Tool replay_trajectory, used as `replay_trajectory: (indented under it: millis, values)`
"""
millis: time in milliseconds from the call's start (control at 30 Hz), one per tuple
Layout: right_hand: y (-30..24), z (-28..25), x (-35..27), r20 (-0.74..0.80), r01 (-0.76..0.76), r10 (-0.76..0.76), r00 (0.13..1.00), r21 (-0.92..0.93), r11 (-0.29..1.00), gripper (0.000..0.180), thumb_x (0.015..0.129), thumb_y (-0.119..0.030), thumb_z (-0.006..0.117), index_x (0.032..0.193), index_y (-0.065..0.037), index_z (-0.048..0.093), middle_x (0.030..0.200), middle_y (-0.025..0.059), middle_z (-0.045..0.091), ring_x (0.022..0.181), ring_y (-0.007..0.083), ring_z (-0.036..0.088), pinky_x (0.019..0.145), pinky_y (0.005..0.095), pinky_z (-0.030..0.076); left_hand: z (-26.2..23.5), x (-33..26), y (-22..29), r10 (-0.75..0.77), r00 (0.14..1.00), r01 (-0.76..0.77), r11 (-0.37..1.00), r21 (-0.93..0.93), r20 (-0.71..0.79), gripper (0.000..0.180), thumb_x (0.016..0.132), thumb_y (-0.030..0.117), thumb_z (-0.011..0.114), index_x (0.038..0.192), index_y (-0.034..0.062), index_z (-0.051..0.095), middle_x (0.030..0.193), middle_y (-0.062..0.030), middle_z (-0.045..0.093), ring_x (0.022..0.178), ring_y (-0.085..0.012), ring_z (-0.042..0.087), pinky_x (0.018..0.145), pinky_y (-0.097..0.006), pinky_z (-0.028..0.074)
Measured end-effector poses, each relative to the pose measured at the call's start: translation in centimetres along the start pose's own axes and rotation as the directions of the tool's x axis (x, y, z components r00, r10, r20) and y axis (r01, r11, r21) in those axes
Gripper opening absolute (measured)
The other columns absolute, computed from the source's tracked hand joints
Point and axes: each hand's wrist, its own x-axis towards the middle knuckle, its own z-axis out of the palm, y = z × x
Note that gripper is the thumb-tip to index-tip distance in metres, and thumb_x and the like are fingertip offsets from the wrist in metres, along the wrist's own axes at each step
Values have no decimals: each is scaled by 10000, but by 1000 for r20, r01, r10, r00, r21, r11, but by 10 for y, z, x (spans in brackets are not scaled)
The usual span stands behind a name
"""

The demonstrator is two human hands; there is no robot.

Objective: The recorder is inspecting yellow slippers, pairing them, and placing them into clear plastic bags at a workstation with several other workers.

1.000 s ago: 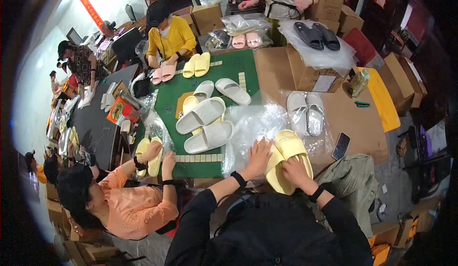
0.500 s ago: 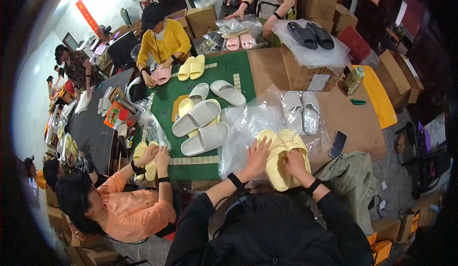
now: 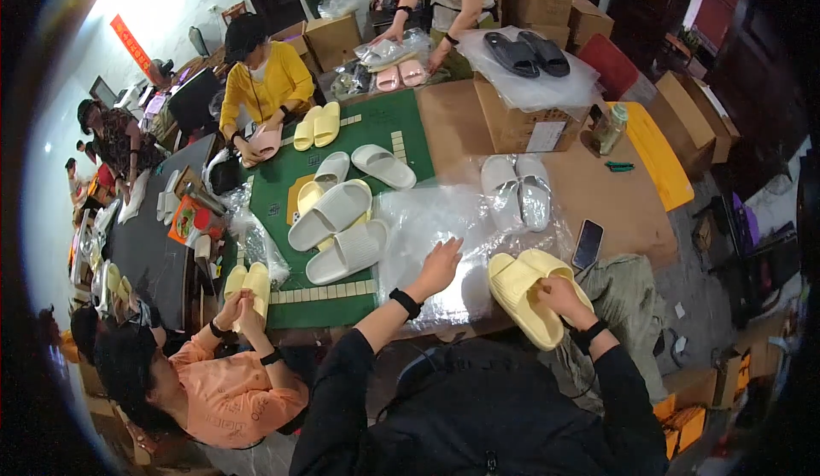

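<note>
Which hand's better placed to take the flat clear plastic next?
Probably the left hand: it is right over the flat clear plastic, fingers extended and holding nothing visible. The right hand grips the yellow slippers, off to the plastic's right.
</note>
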Motion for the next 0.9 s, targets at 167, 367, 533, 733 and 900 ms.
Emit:
replay_trajectory:
  millis: [167, 367, 533, 733, 900]
  values:
    - [-7, -18, -19, 56, -176, 168, 984, 428, 886, 142, 730, -115, 594, 757, 25, 599, 644, 110, 504, 666, 109, 538, 584, 282, 418, 11, -4, -6, -144, 882, 190, 980, -60, 449, 450, 914, 156, 387, 1346, 56, 311, 1283, -231, 420, 1200, -358, 393, 1001, -373, 327]
    - [-36, -9, -10, 235, 204, -282, 930, 308, 929, 148, 738, -118, 604, 815, 8, 618, 659, 135, 564, 611, 161, 528, 583, 314, 415, 18, -3, 1, -108, 913, 168, 978, -122, 394, 475, 933, 194, 359, 1369, 43, 248, 1302, -238, 398, 1208, -345, 393, 1000, -358, 330]
    - [-29, 24, 12, 176, 205, -272, 946, 325, 923, 136, 756, -134, 593, 780, -1, 612, 678, 136, 537, 598, 220, 518, 577, 315, 411, 2, -1, 10, -136, 910, 224, 956, -190, 391, 447, 947, 184, 331, 1361, 28, 267, 1314, -221, 398, 1227, -311, 383, 1021, -339, 300]
    - [-46, 30, 25, -93, 370, -368, 925, 11, 929, 139, 704, -131, 574, 641, -7, 572, 664, 142, 504, 677, 292, 538, 568, 387, 406, -9, -13, 24, -49, 923, 193, 917, -348, 382, 467, 954, 209, 350, 1363, 5, 253, 1389, -184, 304, 1280, -260, 305, 1043, -332, 261]
    - [-74, 42, 30, -161, 443, -494, 854, -272, 854, 109, 700, -154, 586, 754, -62, 609, 812, 112, 550, 868, 278, 533, 737, 405, 401, 11, -28, 16, -60, 974, 22, 984, 175, 218, 482, 925, 187, 359, 1359, 16, 238, 1395, -224, 243, 1300, -408, 192, 1060, -453, 189]
